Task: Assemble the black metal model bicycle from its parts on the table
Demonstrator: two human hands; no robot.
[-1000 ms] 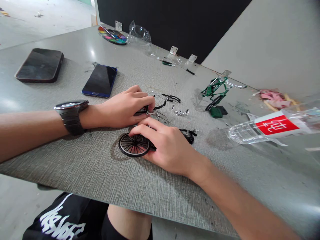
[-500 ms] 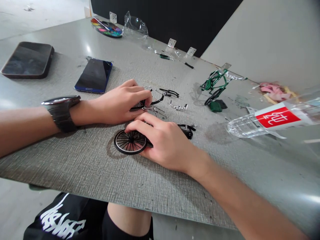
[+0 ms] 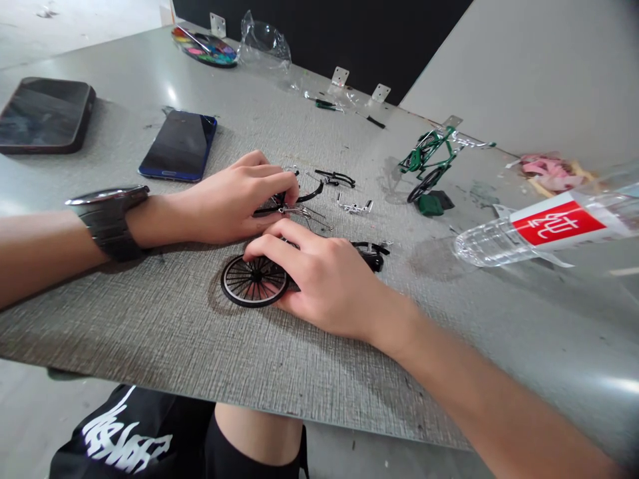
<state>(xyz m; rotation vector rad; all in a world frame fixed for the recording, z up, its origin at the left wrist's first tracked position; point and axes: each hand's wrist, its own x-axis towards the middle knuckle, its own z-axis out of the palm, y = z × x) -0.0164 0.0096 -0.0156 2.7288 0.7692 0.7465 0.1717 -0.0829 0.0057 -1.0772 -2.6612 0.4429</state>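
My right hand (image 3: 322,279) is closed around a black model bicycle part with a spoked wheel (image 3: 254,281), near the table's front edge. Just behind it, my left hand (image 3: 249,196), with a dark watch (image 3: 107,223) on the wrist, has its fingers curled over small black and silver parts (image 3: 304,213); its fingertips partly hide them. Beyond the hands lie black curved pieces (image 3: 335,177) and a silver handlebar piece (image 3: 354,206). A green model bicycle (image 3: 430,159) stands farther right.
A blue phone (image 3: 178,146) and a dark square device (image 3: 46,115) lie at the left. Behind are a paint palette (image 3: 204,48), clear plastic (image 3: 264,45) and small screwdrivers (image 3: 327,105). A bottle with a red label (image 3: 559,226) lies at the right, near pink scraps (image 3: 552,171).
The camera view has shifted slightly, moving the objects at the left farther left. Both hands keep nearly the same pose at the same parts.
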